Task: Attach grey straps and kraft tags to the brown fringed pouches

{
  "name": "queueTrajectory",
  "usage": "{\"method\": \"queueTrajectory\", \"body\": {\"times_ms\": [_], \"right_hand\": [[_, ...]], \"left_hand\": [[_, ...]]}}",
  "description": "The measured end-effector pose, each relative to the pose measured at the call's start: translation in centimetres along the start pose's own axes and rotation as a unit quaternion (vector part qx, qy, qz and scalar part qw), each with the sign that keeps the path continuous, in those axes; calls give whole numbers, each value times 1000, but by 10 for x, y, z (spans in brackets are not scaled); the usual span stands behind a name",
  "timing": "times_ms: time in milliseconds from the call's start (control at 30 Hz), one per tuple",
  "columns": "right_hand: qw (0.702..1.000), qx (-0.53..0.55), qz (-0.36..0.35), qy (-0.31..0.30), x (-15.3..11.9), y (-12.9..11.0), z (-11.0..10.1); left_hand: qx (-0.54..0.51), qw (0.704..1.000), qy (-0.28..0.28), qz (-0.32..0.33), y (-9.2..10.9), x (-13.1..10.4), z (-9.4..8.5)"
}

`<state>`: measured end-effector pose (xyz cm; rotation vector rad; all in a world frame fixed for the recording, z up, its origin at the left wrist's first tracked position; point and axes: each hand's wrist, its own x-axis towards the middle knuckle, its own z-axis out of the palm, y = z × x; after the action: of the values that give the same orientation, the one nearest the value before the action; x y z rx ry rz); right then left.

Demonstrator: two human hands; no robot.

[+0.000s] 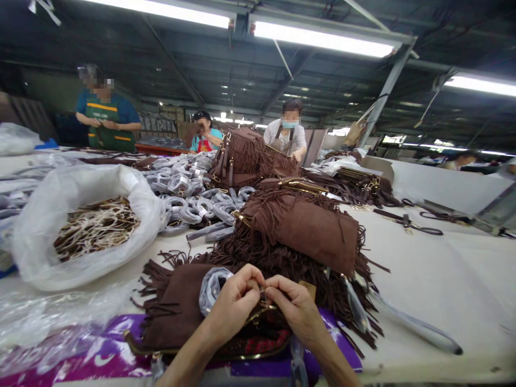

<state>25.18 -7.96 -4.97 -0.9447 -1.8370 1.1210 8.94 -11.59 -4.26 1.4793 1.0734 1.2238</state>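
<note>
A brown fringed bag [177, 301] lies in front of me, its gold metal frame open and a patterned red lining [262, 344] showing. Over the frame's far side, my left hand [237, 301] and my right hand [296, 306] meet fingertip to fingertip, both pinched closed. What they hold is small and mostly hidden; a thin pale strand shows between them. Against my left hand rests a plastic-wrapped coiled strap [212, 290] on the bag. A tan tag [308, 289] sticks out just behind my right hand.
More brown fringed bags [314, 231] are piled directly ahead. To the left are a clear plastic bag [97, 269] of stringed tags and many wrapped straps [181, 183]. Loose dark straps [407, 221] lie at right. Several people work across the white table [451, 279].
</note>
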Motion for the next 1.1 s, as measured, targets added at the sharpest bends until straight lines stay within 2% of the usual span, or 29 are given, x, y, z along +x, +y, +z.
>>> {"method": "queueTrajectory", "body": {"times_ms": [400,567,667,733,833,900,1000,1100], "right_hand": [[987,-112,-112,12,-2,5,5],[984,-131,-117,25,-2,5,7],[984,-146,-99,20,1,0,1],[981,-170,-91,10,6,-9,-3],[959,-257,-110,-37,19,-28,-2],[931,-329,-119,-108,32,-39,8],[901,-378,-94,-189,53,-46,34],[900,-374,-78,-210,70,-42,58]], "left_hand": [[16,1000,4,8,-3,1,2],[19,1000,8,15,-10,4,6],[41,999,17,16,-2,2,1],[121,991,45,37,11,-6,-9],[279,955,78,64,32,-28,-28],[367,927,50,54,39,-48,-36],[495,868,7,24,32,-75,-39],[604,797,3,24,10,-93,-38]]}}
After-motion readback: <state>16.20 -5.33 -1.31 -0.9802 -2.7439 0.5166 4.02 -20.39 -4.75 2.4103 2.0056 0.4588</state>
